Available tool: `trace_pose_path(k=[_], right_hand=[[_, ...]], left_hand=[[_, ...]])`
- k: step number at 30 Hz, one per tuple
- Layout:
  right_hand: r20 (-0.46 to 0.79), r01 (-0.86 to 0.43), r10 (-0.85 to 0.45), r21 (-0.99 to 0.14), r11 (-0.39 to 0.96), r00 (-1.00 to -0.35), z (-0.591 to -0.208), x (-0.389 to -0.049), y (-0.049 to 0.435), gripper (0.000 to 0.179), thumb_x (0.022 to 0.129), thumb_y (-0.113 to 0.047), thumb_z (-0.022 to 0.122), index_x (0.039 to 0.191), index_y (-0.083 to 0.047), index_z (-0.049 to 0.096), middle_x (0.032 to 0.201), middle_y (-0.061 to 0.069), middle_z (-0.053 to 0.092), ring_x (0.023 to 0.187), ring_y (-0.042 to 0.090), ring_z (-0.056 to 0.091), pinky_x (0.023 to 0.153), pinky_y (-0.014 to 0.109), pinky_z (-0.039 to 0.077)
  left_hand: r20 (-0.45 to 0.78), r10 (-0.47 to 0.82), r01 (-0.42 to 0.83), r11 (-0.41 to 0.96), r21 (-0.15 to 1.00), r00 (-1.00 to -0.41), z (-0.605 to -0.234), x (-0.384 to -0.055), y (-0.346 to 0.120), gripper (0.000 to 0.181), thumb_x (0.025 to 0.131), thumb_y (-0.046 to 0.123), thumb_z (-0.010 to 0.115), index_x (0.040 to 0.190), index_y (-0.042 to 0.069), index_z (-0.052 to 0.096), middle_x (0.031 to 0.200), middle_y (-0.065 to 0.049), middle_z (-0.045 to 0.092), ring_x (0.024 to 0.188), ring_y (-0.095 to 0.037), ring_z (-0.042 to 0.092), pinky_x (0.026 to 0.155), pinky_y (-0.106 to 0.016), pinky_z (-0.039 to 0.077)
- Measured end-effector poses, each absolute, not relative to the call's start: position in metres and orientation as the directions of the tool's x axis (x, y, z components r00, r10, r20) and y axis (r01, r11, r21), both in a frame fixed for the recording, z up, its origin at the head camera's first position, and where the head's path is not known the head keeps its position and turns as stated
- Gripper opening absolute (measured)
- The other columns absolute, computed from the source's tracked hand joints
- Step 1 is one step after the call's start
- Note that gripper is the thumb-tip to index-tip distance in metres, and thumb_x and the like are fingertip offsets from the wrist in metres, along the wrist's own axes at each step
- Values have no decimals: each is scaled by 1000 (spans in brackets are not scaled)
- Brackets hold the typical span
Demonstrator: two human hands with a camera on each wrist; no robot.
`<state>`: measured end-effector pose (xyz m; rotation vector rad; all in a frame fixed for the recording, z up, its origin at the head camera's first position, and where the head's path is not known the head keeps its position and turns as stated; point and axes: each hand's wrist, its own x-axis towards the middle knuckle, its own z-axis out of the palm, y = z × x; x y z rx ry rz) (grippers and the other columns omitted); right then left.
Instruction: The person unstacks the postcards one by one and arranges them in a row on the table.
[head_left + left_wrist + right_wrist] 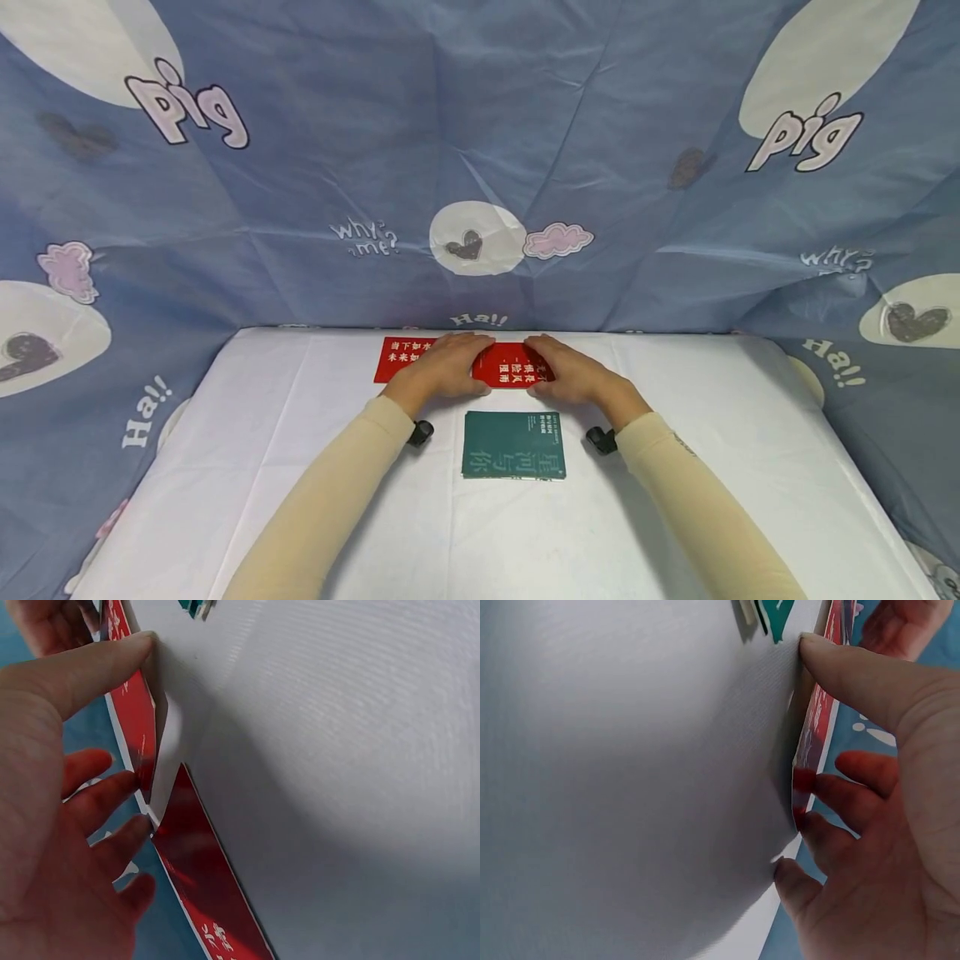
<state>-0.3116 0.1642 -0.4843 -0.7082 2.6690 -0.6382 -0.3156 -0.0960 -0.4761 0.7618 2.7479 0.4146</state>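
Note:
A red card with white Chinese characters lies between my two hands near the table's back edge. My left hand holds its left end, thumb at the near edge and fingertips at the far corner. At the other end, my right hand grips it the same way, as the right wrist view shows with the card's edge between thumb and fingers. A second red card lies to the left, partly behind my left hand. In the left wrist view the held card looks slightly tilted off the cloth.
A neat stack of dark green cards lies closer to me, between my forearms. White cloth covers the table. A blue patterned sheet rises behind the table and along both sides.

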Motion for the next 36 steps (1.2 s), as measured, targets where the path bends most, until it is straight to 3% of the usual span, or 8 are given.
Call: trace_pose_path(k=[7, 18, 36], right_hand=[[-158, -411, -535, -475, 778, -830, -486, -311, 164, 91, 92, -29, 81, 164, -6, 31, 169, 15, 29, 157, 33, 23, 126, 49, 23], [-75, -407, -495, -469, 783, -866, -492, -301, 170, 90, 93, -35, 79, 163, -3, 32, 168, 16, 32, 155, 32, 28, 124, 49, 28], [-6, -455, -510, -441, 773, -860, -480, -280, 174, 88, 95, -41, 76, 162, -3, 34, 168, 16, 33, 155, 32, 28, 124, 50, 29]], left_hand=[[-159, 524, 461, 831, 311, -837, -475, -314, -97, 91, 87, 37, 84, 162, 11, 39, 165, -9, 40, 155, -32, 29, 128, -52, 13], [-73, 521, 495, 839, 225, -850, -476, -305, -94, 88, 90, 38, 81, 161, 6, 39, 164, -12, 42, 154, -33, 30, 128, -51, 16], [-44, 536, 504, 816, 283, -843, -468, -284, -88, 83, 95, 38, 75, 163, 9, 37, 165, -8, 41, 155, -28, 30, 128, -44, 19]])
